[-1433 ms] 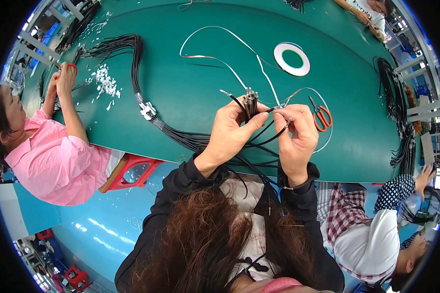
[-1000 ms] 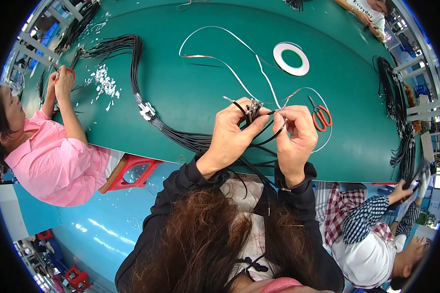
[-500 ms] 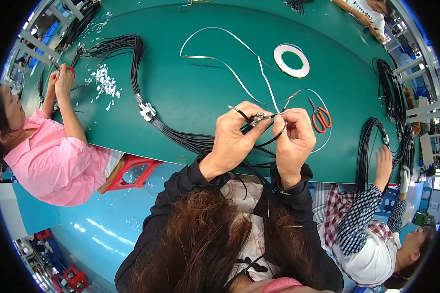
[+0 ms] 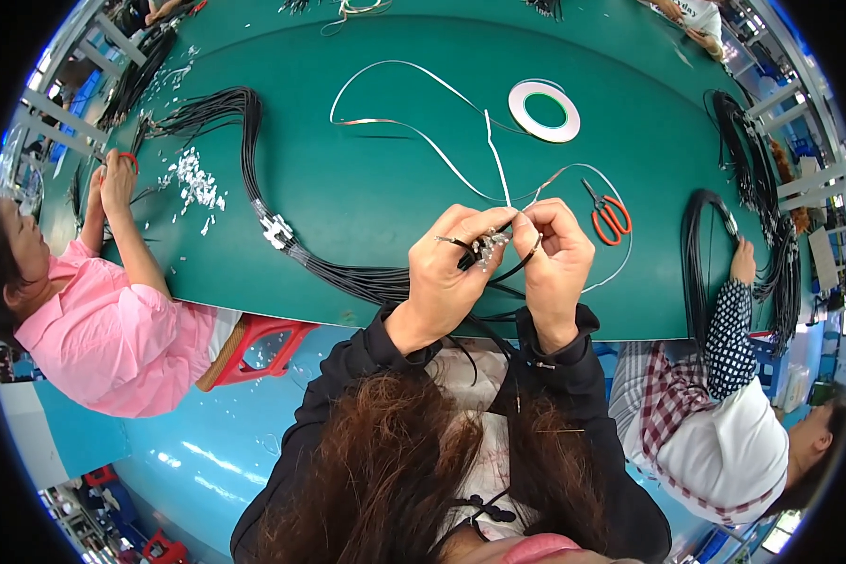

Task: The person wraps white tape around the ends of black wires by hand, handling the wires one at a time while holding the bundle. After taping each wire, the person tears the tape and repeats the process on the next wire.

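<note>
In front of me, my left hand [image 4: 434,273] is closed around a cluster of black cable ends [image 4: 486,249] with small metal tips. My right hand [image 4: 556,268] touches it, thumb and finger pinched on a thin black cable and the lower end of a white strip [image 4: 494,160]. Exactly how the strip sits between the fingertips is hidden. From my left hand the black cable bundle [image 4: 348,281] runs left over the green table, with white connectors [image 4: 276,231] gathered partway along. Other black cables hang below my hands.
A roll of white tape [image 4: 553,134] lies beyond my hands, its thin strip looping over the table [image 4: 395,188]. Red-handled snips [image 4: 600,200] lie right. White scraps [image 4: 197,183] are scattered left. A co-worker in pink [image 4: 113,329] sits left; another [image 4: 724,442], right, beside black cables [image 4: 697,273].
My hands stay together with slightly shifted fingers, and the cable tips have turned a little. The whole view has shifted slightly. The right co-worker's raised hand is now at the black cables.
</note>
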### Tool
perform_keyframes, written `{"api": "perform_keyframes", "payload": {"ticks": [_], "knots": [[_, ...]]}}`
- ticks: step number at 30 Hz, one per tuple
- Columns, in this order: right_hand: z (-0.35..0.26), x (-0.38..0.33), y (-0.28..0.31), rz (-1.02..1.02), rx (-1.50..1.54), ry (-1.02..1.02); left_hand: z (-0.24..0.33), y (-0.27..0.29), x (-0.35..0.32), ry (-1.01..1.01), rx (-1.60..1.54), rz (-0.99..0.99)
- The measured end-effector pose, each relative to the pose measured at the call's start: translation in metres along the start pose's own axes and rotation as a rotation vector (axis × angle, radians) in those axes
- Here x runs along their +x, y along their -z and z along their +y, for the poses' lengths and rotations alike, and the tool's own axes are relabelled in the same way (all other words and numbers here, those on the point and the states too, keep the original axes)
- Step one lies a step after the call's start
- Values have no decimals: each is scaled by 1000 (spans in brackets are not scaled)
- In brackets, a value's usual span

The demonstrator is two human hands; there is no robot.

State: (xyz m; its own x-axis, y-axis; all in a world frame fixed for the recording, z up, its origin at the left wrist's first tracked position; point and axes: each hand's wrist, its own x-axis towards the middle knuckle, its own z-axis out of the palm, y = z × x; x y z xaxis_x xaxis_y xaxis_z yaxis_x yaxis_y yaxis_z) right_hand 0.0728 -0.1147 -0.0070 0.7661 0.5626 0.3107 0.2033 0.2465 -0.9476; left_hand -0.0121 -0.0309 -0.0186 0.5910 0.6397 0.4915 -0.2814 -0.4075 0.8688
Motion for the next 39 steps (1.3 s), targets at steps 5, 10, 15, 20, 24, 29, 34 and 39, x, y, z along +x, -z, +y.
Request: {"api": "perform_keyframes", "payload": {"ticks": [5,10,15,20,24,29,34,39], "knots": [[3,-1,-2,-14,42,2,-5,1,2,-40,58,-39],[-1,2,-5,10,-2,78,-11,-2,3,105,-103,-37],[0,2,-8,19,-46,81,-8,-3,7,279,-369,-22],[2,4,-9,39,-143,108,-8,4,12,386,-485,-68],[2,2,-11,45,-176,135,-9,3,11,383,-525,-20],[-2,1,-9,35,-179,122,-7,2,9,377,-508,-20],[-3,2,-10,39,-259,146,-7,2,10,383,-504,-29],[-2,0,-12,55,-190,147,-6,1,11,407,-516,-39]]}}
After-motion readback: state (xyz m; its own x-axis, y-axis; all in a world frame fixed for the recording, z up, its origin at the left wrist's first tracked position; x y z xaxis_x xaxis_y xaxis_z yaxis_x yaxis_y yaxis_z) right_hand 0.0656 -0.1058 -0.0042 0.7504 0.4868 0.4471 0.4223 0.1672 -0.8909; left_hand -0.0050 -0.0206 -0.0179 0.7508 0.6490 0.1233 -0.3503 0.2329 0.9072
